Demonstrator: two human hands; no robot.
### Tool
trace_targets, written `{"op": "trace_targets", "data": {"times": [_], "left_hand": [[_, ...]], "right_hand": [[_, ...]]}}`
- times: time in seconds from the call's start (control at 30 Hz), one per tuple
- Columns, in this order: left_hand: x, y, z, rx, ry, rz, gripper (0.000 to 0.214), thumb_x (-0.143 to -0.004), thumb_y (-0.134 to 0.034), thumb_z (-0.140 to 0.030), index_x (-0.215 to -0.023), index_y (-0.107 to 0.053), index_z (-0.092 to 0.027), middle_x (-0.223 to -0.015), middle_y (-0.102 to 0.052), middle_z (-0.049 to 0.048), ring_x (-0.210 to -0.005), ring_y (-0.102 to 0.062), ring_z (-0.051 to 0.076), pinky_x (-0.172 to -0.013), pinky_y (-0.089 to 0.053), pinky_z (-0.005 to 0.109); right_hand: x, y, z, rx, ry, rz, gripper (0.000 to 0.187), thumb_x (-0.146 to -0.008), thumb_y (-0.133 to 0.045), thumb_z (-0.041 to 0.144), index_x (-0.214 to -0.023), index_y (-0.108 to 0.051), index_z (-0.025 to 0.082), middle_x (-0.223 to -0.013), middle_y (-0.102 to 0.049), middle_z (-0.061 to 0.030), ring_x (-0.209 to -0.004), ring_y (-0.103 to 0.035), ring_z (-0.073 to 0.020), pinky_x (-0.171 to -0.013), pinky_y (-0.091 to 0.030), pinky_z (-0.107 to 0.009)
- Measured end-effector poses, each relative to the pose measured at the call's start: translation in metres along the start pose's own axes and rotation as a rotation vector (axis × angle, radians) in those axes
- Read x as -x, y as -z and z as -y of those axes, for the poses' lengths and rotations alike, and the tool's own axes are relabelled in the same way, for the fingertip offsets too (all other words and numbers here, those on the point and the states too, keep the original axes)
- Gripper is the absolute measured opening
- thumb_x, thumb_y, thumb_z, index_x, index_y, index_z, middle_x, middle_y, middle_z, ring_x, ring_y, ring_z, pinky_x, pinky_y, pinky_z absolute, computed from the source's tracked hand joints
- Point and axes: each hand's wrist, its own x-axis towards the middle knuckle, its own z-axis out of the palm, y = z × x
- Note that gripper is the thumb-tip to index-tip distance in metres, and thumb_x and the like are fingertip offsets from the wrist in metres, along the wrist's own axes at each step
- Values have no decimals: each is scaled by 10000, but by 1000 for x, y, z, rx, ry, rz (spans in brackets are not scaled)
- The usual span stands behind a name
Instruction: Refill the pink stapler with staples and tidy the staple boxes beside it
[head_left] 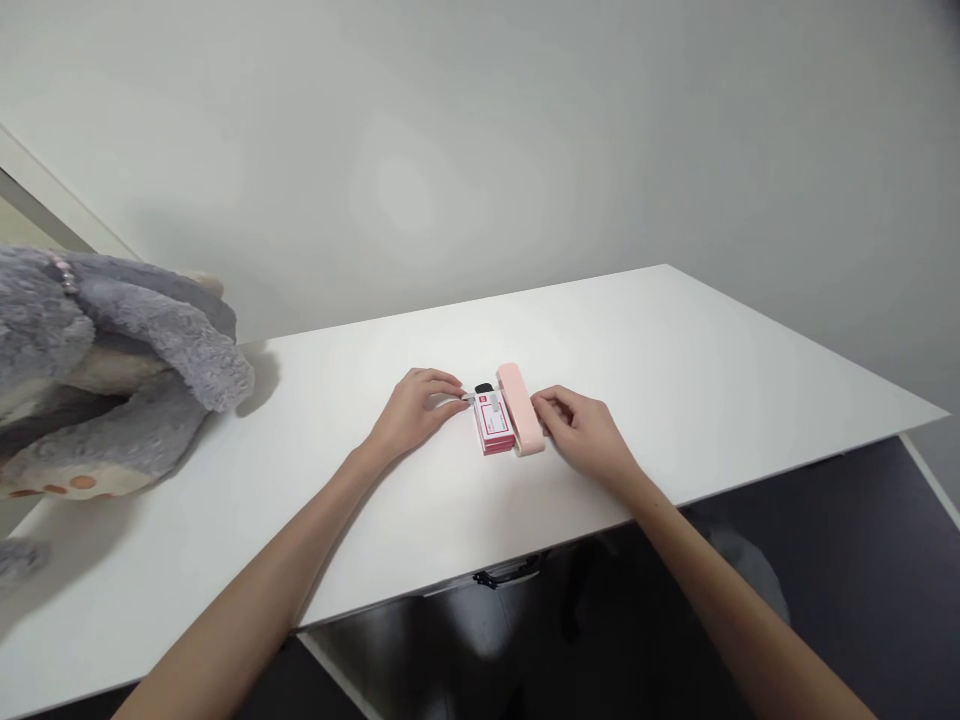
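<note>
A pink stapler (520,408) lies on the white table, pointing away from me at a slight slant. Close against its left side are small red-and-white boxes (493,420), seemingly stacked. Behind the boxes a small black-ended object (484,388) shows, partly covered. My left hand (420,405) pinches a small greyish piece between thumb and fingertips at the boxes' far left corner; its kind is too small to tell. My right hand (581,428) rests just right of the stapler, fingers curled and pinched together at its side. Whatever those fingers hold, if anything, is hidden.
A large grey plush toy (150,370) sits on the left part of the table (675,370). A pale wall (480,150) rises behind it. Below the front edge are a black handle (506,575) and dark surfaces.
</note>
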Motion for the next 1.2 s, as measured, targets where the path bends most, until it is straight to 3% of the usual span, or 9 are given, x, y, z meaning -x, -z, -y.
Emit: {"op": "trace_targets", "data": {"times": [0.4,0.7,0.97,1.2], "left_hand": [[-1,3,3,93,-20,120,319,-988,-672,-474,-1265,-750,-335,-1347,-734,28,-1298,-621,271,-1142,-486,499],[0,-4,-4,133,-44,99,207,-996,-636,-388,-1116,-787,-313,-1280,-757,33,-1250,-639,272,-1148,-470,515],[2,-4,0,151,-47,109,244,-996,-614,-396,-1137,-796,-316,-1306,-745,47,-1276,-631,288,-1173,-460,538],[4,-1,1,176,-74,118,280,-947,-636,-335,-1184,-783,-307,-1319,-749,54,-1314,-636,295,-1188,-471,542]], "right_hand": [[1,0,0,27,6,-8,326,-1002,-548,483,-972,-746,226,-888,-789,-57,-766,-679,-215,-724,-490,-327],[4,0,8,31,1,1,427,-1067,-464,552,-1170,-741,243,-1160,-800,-85,-984,-719,-255,-848,-503,-361],[3,-1,3,91,43,29,434,-1068,-464,545,-1239,-739,256,-1237,-793,-76,-972,-715,-253,-848,-518,-370],[0,1,-4,10,60,79,465,-1063,-485,559,-1317,-712,241,-1360,-755,-101,-1210,-705,-281,-1014,-536,-422]]}}
